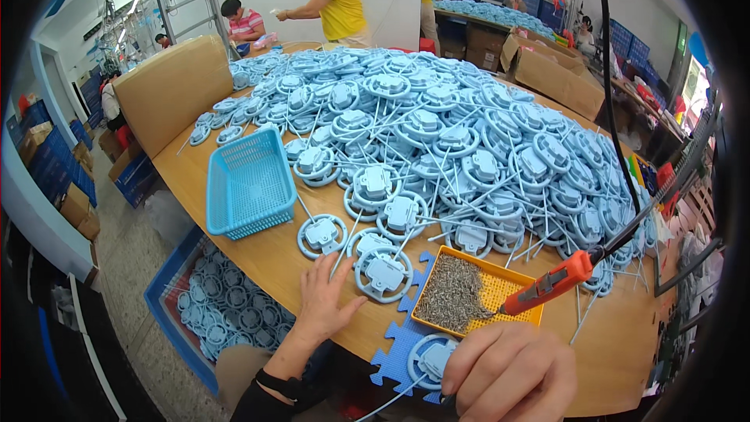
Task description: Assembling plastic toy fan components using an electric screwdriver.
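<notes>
Left hand: I see my left hand (324, 297) lying flat on the wooden surface (258, 258), fingers spread apart and holding nothing; its fingertips (322, 264) sit just beside a ring-shaped blue plastic part (383, 273) at the near edge of the heap.
Right hand: my right hand (512, 371) is low in the picture, its grip curled over the rim of a second ring part (430, 359); thumb and fingers are pressed on that part's right side.
Held part: the second ring part rests on a blue foam mat (400, 340) at the near edge of the surface, with a thin white stem trailing off toward the lower left.
Screw tray: a yellow tray (508, 285) full of small grey screws (455, 295) stands on the mat, just behind my right hand.
Driver: an orange powered screwdriver (551, 285) hangs on a black cable, tilted, its tip over the tray's right side; neither hand touches it.
Heap: a big pile of matching blue ring parts (453, 133) covers most of the surface.
Basket: a blue mesh basket (250, 184) stands left of the pile.
Floor bin: a blue crate of more parts (223, 309) sits on the floor below the left edge.
Others: a person in a yellow shirt (340, 0) stands at the far end.
</notes>
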`<state>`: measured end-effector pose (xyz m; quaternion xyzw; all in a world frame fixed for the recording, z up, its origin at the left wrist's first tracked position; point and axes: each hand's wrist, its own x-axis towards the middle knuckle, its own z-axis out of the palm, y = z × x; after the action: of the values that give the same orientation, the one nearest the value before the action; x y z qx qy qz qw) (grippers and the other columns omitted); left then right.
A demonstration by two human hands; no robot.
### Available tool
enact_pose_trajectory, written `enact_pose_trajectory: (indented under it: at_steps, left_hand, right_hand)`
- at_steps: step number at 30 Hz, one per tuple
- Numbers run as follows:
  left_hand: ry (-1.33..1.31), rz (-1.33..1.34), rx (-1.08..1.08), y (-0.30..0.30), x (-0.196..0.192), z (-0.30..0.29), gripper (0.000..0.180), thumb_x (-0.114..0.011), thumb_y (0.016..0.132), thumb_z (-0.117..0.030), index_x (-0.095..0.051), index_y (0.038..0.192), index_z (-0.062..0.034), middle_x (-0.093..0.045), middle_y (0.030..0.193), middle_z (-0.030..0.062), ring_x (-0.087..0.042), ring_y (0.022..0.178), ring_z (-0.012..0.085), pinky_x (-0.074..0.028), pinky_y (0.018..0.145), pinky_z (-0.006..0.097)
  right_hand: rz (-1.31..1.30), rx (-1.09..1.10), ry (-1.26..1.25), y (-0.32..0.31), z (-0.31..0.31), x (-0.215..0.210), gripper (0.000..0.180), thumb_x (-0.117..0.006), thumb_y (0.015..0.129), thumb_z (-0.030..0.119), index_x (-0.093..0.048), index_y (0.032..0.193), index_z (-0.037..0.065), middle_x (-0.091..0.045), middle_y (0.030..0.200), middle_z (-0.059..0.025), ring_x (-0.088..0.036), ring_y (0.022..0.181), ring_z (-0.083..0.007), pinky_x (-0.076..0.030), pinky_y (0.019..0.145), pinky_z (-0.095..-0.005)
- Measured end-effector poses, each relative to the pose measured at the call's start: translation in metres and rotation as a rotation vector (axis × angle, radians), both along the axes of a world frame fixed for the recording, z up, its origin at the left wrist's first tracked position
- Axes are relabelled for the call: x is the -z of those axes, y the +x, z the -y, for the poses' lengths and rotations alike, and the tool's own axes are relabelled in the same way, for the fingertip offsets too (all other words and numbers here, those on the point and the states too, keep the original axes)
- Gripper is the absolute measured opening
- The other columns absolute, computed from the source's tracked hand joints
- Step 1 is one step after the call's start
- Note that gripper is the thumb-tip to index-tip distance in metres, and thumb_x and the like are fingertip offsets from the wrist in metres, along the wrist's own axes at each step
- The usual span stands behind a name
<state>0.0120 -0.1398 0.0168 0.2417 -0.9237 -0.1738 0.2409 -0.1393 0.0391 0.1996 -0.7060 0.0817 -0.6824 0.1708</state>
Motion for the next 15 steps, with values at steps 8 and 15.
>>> enact_pose_trajectory:
  at_steps: [8,15]
  left_hand:
    - [-0.034,0.020,-0.021,0.0037,-0.0083,-0.0063,0.070,-0.076,0.071,-0.025,-0.047,0.131,-0.0054,-0.039,0.135,0.0185,-0.038,0.123,0.0374,-0.030,0.101,0.044]
    - [-0.047,0.014,-0.009,0.0003,-0.0075,-0.0004,0.070,-0.076,0.070,-0.026,-0.047,0.131,-0.0061,-0.039,0.135,0.0185,-0.038,0.123,0.0374,-0.030,0.101,0.045]
  right_hand:
    - [-0.047,-0.099,-0.016,-0.0056,-0.0005,-0.0013,0.016,-0.067,0.084,0.010,-0.064,0.099,0.005,-0.064,0.090,-0.0165,-0.058,0.066,-0.0217,-0.049,0.064,-0.0350]
    - [-0.121,0.014,-0.016,-0.0078,-0.0014,0.0001,0.017,-0.067,0.084,0.012,-0.063,0.101,0.007,-0.064,0.091,-0.0159,-0.058,0.066,-0.0220,-0.049,0.066,-0.0386]
